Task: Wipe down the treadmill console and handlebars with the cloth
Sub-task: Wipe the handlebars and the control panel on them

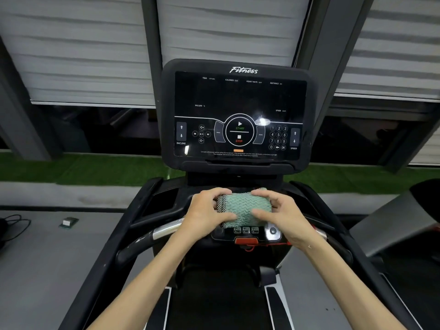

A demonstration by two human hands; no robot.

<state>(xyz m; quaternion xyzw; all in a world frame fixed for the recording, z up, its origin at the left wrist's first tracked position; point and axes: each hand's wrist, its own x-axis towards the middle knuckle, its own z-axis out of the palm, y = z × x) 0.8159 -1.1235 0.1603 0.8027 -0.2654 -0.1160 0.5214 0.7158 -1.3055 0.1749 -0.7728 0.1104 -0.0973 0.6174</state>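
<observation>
Together, both hands' fingers (262, 214) around cloth (245, 207) — folded.

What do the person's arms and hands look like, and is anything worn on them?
Both forearms are bare, with no sleeves in view. The left hand and the right hand wear no gloves, and no rings or watch can be seen. The fingernails look short and plain.

Green waffle-textured cloth (245, 207) with black-and-white checked edge; black console (238, 101); red safety clip (246, 241).
</observation>
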